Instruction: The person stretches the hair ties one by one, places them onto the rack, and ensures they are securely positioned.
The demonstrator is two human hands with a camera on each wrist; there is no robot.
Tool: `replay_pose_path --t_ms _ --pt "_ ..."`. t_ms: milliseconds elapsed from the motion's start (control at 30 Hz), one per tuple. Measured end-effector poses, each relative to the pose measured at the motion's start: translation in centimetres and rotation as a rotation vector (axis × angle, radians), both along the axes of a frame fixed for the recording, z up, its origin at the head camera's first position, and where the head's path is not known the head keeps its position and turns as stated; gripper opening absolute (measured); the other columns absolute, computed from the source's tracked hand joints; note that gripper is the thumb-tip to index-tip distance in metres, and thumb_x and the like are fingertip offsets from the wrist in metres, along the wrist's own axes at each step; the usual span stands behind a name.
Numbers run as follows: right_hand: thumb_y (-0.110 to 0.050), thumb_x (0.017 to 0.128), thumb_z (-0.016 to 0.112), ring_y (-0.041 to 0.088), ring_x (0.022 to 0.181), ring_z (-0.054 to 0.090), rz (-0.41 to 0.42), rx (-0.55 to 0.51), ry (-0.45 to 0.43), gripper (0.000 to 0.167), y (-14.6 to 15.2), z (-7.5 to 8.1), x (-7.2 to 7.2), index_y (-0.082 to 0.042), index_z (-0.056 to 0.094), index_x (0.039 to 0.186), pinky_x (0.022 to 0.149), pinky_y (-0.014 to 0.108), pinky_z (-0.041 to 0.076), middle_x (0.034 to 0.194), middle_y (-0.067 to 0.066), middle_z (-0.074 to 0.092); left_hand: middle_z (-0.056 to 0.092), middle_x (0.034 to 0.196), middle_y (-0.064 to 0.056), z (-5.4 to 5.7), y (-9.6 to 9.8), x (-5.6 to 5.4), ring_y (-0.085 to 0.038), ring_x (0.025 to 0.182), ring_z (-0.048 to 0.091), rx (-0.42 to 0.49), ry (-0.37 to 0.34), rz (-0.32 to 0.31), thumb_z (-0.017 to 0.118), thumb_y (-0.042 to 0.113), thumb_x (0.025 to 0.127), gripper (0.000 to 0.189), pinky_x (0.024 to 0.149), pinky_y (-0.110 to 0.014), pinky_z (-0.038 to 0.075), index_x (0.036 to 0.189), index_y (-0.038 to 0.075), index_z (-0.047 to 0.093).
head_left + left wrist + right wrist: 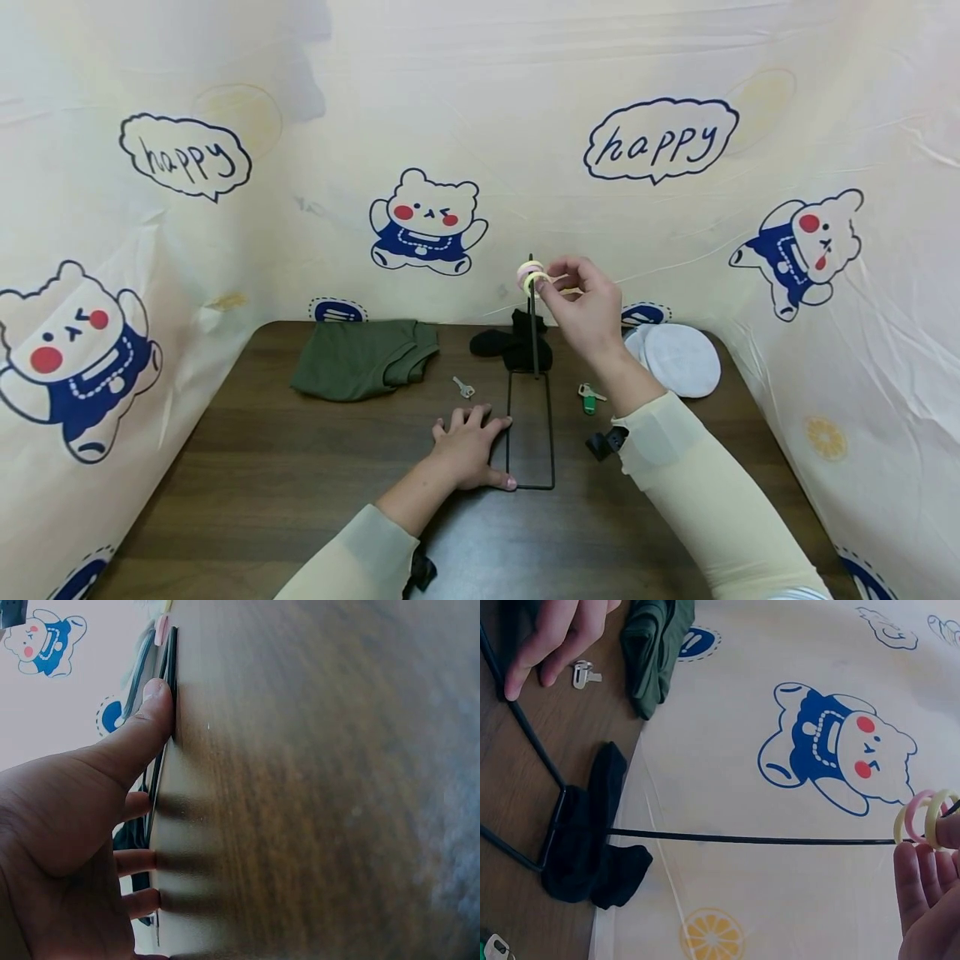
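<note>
A black wire stand (552, 442) has a rectangular base on the table and an upright rod. Several pale yellow and pink hair ties (915, 816) hang together at the rod's top. My right hand (588, 308) is beside them and pinches a yellow hair tie (534, 282) between thumb and fingers; the right wrist view cuts off part of this hand. My left hand (471, 450) lies spread at the left side of the base, its thumb on the front corner and its index finger touching the side wire. The left wrist view shows its fingertips (142, 902) down on the table.
Black socks (525, 343) lie behind the base. A folded green garment (360, 362) is at the back left, with a key (464, 387) near it. Right of the stand are keys with a green tag (588, 402). White round pads (682, 360) lie at the back right. A printed cloth surrounds the table.
</note>
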State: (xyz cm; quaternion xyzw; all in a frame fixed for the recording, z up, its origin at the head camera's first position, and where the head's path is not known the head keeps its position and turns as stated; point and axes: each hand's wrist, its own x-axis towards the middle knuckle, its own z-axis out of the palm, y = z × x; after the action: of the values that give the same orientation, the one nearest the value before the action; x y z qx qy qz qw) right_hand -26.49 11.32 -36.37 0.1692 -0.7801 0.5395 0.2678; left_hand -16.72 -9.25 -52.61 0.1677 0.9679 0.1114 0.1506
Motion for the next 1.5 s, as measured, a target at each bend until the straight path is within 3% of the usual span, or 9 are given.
replay_pose_path --t_ms 167,367,633,1133,1333,1500 --pt "-0.019 0.090 0.084 0.017 0.087 0.070 0.029 -0.028 -0.020 0.028 0.3 -0.1 0.0 -0.005 0.071 0.110 0.076 0.026 0.058 0.104 0.005 0.073 0.026 0.168 -0.007 0.0 0.0 0.0 -0.044 0.145 0.028 0.006 -0.004 0.006 0.078 0.078 0.071 0.104 0.105 -0.081 0.022 0.160 0.038 0.040" --pt "-0.005 0.087 0.084 0.022 0.085 0.070 0.070 0.001 0.052 0.026 0.7 -0.4 1.2 0.001 0.072 0.109 0.071 0.026 0.058 0.102 0.011 0.073 0.026 0.168 -0.007 0.1 -0.1 0.3 -0.045 0.145 0.029 -0.001 -0.018 0.018 0.077 0.078 0.071 0.104 0.105 -0.081 0.023 0.160 0.039 0.040" --pt "0.015 0.082 0.079 0.028 0.080 0.068 0.078 0.009 0.116 0.025 1.5 1.3 5.4 0.013 0.068 0.104 0.069 0.021 0.056 0.097 0.022 0.071 0.027 0.168 -0.008 0.3 -0.2 0.4 -0.046 0.144 0.029 0.007 -0.017 0.014 0.078 0.077 0.071 0.104 0.105 -0.081 0.023 0.160 0.038 0.041" --pt "0.018 0.078 0.081 0.026 0.082 0.066 0.090 0.116 0.109 0.029 5.2 0.2 8.6 0.009 0.070 0.103 0.074 0.020 0.055 0.096 0.017 0.071 0.027 0.167 -0.008 0.6 -0.1 0.2 -0.046 0.145 0.028 0.010 -0.022 0.016 0.079 0.075 0.072 0.103 0.106 -0.080 0.022 0.160 0.038 0.041" --pt "0.020 0.074 0.082 0.028 0.084 0.065 0.089 0.183 0.127 0.033 7.2 -1.1 9.4 0.009 0.069 0.103 0.076 0.021 0.056 0.092 0.019 0.071 0.028 0.167 -0.009 0.7 0.0 0.1 -0.046 0.144 0.029 0.014 -0.016 0.004 0.079 0.075 0.072 0.103 0.105 -0.081 0.022 0.160 0.036 0.041" --pt "0.017 0.074 0.084 0.025 0.085 0.065 0.074 0.241 0.116 0.035 8.8 -2.5 9.9 0.005 0.070 0.104 0.075 0.022 0.056 0.093 0.013 0.071 0.029 0.166 -0.009 0.7 0.1 0.1 -0.046 0.144 0.030 0.015 -0.013 -0.003 0.079 0.075 0.072 0.102 0.105 -0.081 0.023 0.159 0.036 0.042"
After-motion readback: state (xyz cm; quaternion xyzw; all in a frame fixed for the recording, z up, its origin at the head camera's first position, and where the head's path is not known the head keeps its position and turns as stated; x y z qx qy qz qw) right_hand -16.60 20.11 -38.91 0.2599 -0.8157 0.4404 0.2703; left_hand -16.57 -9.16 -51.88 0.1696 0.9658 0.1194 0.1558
